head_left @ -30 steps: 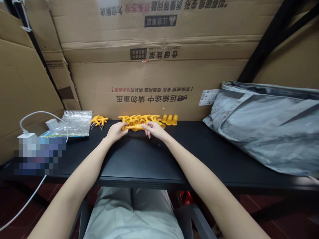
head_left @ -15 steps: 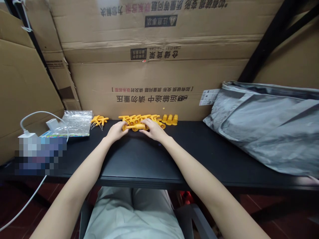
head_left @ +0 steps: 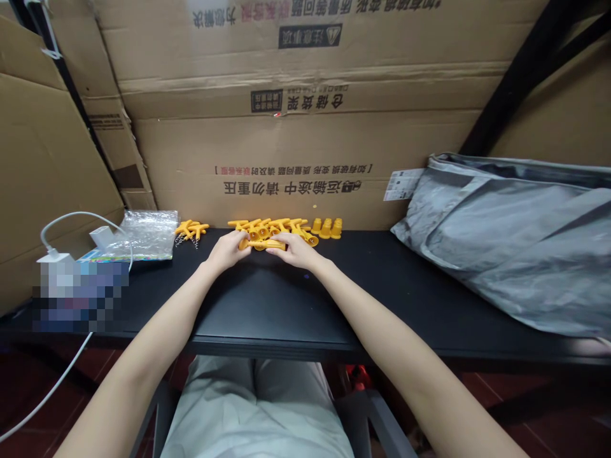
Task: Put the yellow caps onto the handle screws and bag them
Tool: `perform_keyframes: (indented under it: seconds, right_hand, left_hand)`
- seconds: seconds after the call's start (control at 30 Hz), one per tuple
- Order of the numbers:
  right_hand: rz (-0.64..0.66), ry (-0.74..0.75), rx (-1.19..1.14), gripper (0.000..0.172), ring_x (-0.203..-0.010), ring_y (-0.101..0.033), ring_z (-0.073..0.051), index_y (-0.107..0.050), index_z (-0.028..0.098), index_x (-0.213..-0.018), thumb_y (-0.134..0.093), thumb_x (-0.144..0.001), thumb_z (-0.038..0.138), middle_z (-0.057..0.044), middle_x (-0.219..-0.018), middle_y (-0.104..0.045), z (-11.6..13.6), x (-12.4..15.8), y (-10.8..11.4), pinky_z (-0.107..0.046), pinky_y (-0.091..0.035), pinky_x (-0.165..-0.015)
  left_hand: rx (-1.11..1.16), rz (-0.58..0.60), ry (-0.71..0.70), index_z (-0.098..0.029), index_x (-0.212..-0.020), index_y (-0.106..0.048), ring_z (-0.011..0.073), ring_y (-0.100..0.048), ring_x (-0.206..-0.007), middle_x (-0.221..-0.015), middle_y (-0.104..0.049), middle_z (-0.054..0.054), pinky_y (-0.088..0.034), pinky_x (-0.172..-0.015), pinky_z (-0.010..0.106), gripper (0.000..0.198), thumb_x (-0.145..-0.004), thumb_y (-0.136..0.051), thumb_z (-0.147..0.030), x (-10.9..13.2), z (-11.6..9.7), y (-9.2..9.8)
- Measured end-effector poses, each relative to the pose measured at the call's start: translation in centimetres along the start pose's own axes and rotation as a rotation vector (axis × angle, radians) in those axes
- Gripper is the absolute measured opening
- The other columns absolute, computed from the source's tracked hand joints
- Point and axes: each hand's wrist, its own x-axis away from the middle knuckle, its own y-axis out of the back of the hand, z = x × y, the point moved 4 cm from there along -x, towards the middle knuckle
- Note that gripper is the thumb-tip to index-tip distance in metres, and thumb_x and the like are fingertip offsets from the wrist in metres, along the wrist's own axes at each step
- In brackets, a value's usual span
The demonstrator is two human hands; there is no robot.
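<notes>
Both my hands hold one yellow plastic corkscrew (head_left: 261, 244) level, just above the black table's far part. My left hand (head_left: 230, 250) pinches its left end, and my right hand (head_left: 296, 250) has its fingers closed round the right end. The fingers partly hide it, and no metal spiral shows on it. Right behind my hands lies a pile of yellow corkscrews (head_left: 261, 231) with bell-shaped ends. Left of the pile, several T-shaped yellow handles with metal spirals (head_left: 191, 230) lie together. To its right stand several yellow bell-shaped caps (head_left: 326, 228).
A cardboard sheet (head_left: 296, 140) closes off the back of the black table (head_left: 277, 305). On the right lies a large grey bag (head_left: 515, 248). Bubble wrap (head_left: 151, 232), a white charger (head_left: 57, 267) with its cable, and a blurred-out item are on the left.
The right end of the corkscrew shows a different side, as if turned in my right hand. My left hand sits slightly further right; the piles look the same.
</notes>
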Motion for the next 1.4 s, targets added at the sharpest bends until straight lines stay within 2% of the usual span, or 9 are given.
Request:
perform_keyframes:
  seconds: [0.3, 0.37, 0.53, 0.67, 0.83, 1.1, 1.2, 1.33, 1.4]
  right_hand:
    - [0.127, -0.190, -0.096, 0.031, -0.072, -0.060, -0.016, -0.069, 0.013, -0.097, -0.058, -0.084, 0.039, -0.004, -0.086, -0.070, -0.2, -0.1, 0.4, -0.026, -0.042, -0.065]
    - [0.176, -0.184, 0.040, 0.030, -0.074, -0.060, -0.017, -0.068, 0.014, -0.097, -0.057, -0.086, 0.038, -0.006, -0.089, -0.070, 0.3, -0.1, 0.5, -0.027, -0.042, -0.067]
    - [0.191, -0.089, 0.650, 0.023, -0.100, -0.058, -0.028, -0.067, 0.011, -0.096, -0.060, -0.085, 0.031, -0.017, -0.101, -0.068, 3.0, -0.5, 0.5, -0.037, -0.036, -0.085]
    - [0.226, -0.141, 0.814, 0.027, -0.094, -0.062, -0.028, -0.067, 0.005, -0.100, -0.044, -0.089, 0.014, -0.022, -0.096, -0.069, 3.9, -1.4, -0.4, -0.038, -0.037, -0.085]
    - [0.340, -0.174, 0.796, 0.028, -0.091, -0.067, -0.029, -0.071, 0.006, -0.096, -0.046, -0.086, 0.012, -0.023, -0.090, -0.071, 3.4, -2.4, -1.0, -0.035, -0.045, -0.078]
    - [0.370, -0.178, 0.770, 0.027, -0.096, -0.066, -0.031, -0.072, 0.009, -0.098, -0.055, -0.079, 0.018, -0.021, -0.095, -0.071, 3.5, -3.9, -0.4, -0.037, -0.049, -0.082]
    - [0.442, -0.233, 0.664, 0.026, -0.088, -0.068, -0.029, -0.072, 0.010, -0.094, -0.057, -0.076, 0.021, -0.018, -0.092, -0.072, 2.7, -4.1, -0.4, -0.034, -0.050, -0.075]
    - [0.630, -0.355, 0.437, 0.020, -0.064, -0.066, -0.022, -0.072, 0.014, -0.077, -0.054, -0.076, 0.023, -0.010, -0.071, -0.071, 1.5, -3.4, -0.9, -0.030, -0.049, -0.061]
    - [0.624, -0.362, 0.430, 0.019, -0.066, -0.066, -0.023, -0.071, 0.014, -0.078, -0.055, -0.076, 0.023, -0.011, -0.073, -0.071, 1.4, -3.1, -0.9, -0.030, -0.048, -0.062]
  left_hand:
    - [-0.069, 0.025, -0.003, -0.019, -0.094, -0.062, 0.0165, -0.062, -0.084, -0.091, -0.066, 0.005, -0.046, -0.077, 0.025, 0.017, -0.078, -0.058, -0.022, 0.0, -0.5, 0.0]
    - [-0.059, 0.050, 0.018, -0.020, -0.094, -0.062, 0.0162, -0.062, -0.084, -0.092, -0.066, 0.004, -0.046, -0.076, 0.025, 0.018, -0.077, -0.058, -0.022, 0.0, -0.4, -0.2]
    - [-0.016, 0.129, 0.103, -0.020, -0.093, -0.065, 0.0172, -0.061, -0.076, -0.084, -0.068, 0.003, -0.045, -0.071, 0.026, 0.019, -0.075, -0.059, -0.025, -0.2, -0.2, -0.7]
    - [0.013, 0.133, 0.126, -0.019, -0.091, -0.065, 0.0165, -0.060, -0.074, -0.081, -0.068, 0.002, -0.044, -0.070, 0.025, 0.019, -0.075, -0.059, -0.027, -0.3, -0.2, -0.4]
    - [0.008, 0.116, 0.121, -0.020, -0.089, -0.064, 0.0161, -0.061, -0.077, -0.084, -0.068, 0.001, -0.043, -0.072, 0.024, 0.017, -0.073, -0.059, -0.023, -0.3, -0.4, -0.2]
    - [-0.049, 0.022, 0.109, -0.019, -0.089, -0.061, 0.0168, -0.062, -0.082, -0.088, -0.067, 0.004, -0.045, -0.075, 0.025, 0.015, -0.074, -0.060, -0.021, -0.3, -0.4, 0.0]
    - [-0.091, -0.009, 0.057, -0.019, -0.090, -0.060, 0.0177, -0.061, -0.085, -0.091, -0.066, 0.005, -0.045, -0.077, 0.026, 0.015, -0.075, -0.059, -0.020, -0.3, -0.6, 0.1]
    - [-0.080, 0.028, 0.027, -0.020, -0.092, -0.060, 0.0179, -0.061, -0.086, -0.092, -0.065, 0.005, -0.046, -0.078, 0.026, 0.018, -0.075, -0.059, -0.018, -0.2, -0.9, -0.2]
    - [-0.049, 0.057, 0.052, -0.020, -0.091, -0.060, 0.0182, -0.061, -0.086, -0.093, -0.065, 0.005, -0.046, -0.078, 0.027, 0.018, -0.074, -0.059, -0.018, -0.2, -0.8, -0.4]
